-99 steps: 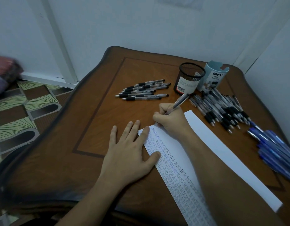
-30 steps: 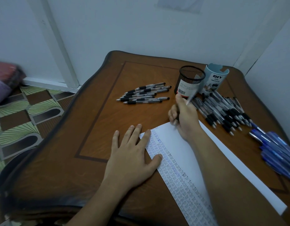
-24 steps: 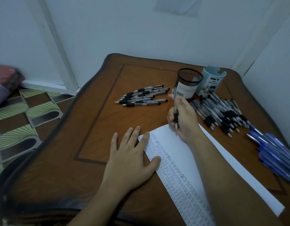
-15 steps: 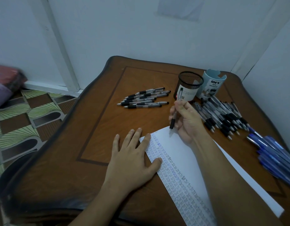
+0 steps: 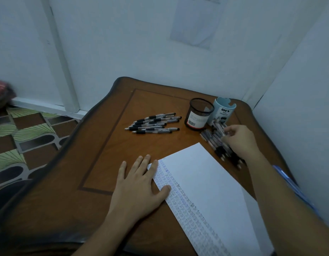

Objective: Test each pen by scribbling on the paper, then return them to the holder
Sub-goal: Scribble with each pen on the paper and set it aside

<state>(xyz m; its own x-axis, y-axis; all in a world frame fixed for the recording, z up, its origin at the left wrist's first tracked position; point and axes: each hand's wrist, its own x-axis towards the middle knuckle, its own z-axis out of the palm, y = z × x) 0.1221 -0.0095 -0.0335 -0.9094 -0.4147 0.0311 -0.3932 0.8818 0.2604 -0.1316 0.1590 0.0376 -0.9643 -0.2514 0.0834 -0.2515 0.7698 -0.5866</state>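
Pens (image 5: 219, 151) lie in two groups beside a black mesh holder (image 5: 198, 115) that stands toward the far side of a brown wooden table (image 5: 104, 145). A neat row (image 5: 152, 124) sits just left of the holder, and a loose heap (image 5: 210, 139) sits just in front of it and to its right. A sheet of paper (image 5: 206, 182), with a band of small scribbles down its left edge, lies nearer the person than the holder. The left hand (image 5: 139, 187) rests flat on the paper's left corner, its grip spread. The right hand (image 5: 239, 139) reaches into the heap with fingers curled. That spot is blurred, so I cannot tell whether its grip pinches a pen. A careless pull could scatter the heap and send pens rolling into the row, mixing the groups, or knock the holder over.
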